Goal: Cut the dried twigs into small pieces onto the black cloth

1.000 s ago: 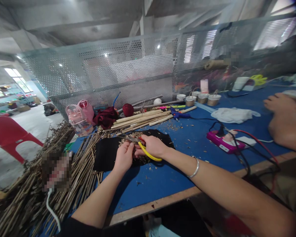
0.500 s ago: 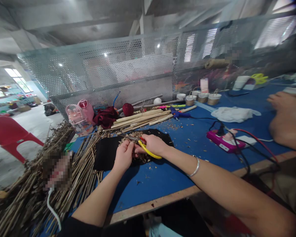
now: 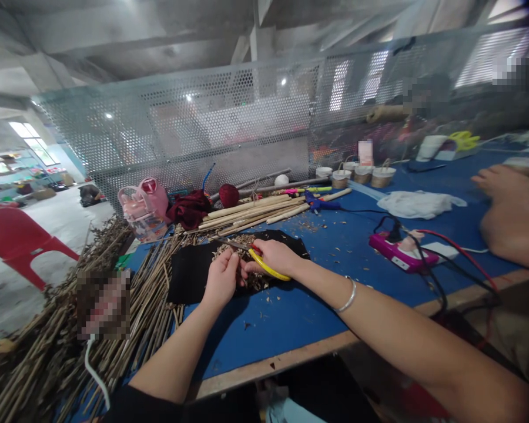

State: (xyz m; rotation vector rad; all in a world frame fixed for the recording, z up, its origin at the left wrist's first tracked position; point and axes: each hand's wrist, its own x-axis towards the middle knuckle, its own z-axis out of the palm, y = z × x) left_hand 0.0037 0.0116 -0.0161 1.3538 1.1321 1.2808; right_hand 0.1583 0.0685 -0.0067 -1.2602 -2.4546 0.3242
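My right hand (image 3: 275, 257) is wrapped round a pair of scissors (image 3: 271, 268) with yellow and red handles. Their blades point left, over the fingers of my left hand (image 3: 223, 273). That hand is closed in a pinch, and whatever sits between its fingertips is too small and hidden to name. Beneath both hands lies a heap of dry plant clippings (image 3: 258, 284) on a black cloth (image 3: 187, 275). Long dry stalks (image 3: 147, 299) are stacked just left of the cloth.
Behind the cloth lie peeled sticks (image 3: 251, 211), a blue glue gun (image 3: 320, 202) and a dark red yarn ball (image 3: 228, 195). A pink bottle (image 3: 143, 208) stands at back left. Right are a magenta power strip (image 3: 403, 251) with cables, and another person's hand (image 3: 509, 182).
The yellow handle has swung up slightly toward my right palm, so the scissors look more closed. My left hand has hardly moved.
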